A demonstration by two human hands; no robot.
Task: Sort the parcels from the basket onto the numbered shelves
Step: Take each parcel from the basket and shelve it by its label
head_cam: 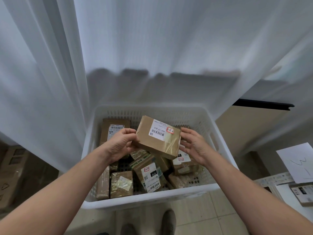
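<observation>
A brown cardboard parcel [156,137] with a white shipping label and a red-edged tag reading 3-2-7 hovers above the white plastic basket [218,150]. My left hand [121,143] grips its left end with curled fingers. My right hand [194,145] touches its right end with relaxed, spread fingers. Several more taped brown parcels [149,173] lie jumbled in the basket, one with a tag reading 3-1-2.
A white curtain [50,82] hangs behind and left of the basket. A shelf edge at the right carries a paper sign [298,163] marked 3-1 and a parcel [303,194] below it. Cardboard boxes [11,175] stand at the lower left. My shoes [167,221] are on the tiled floor.
</observation>
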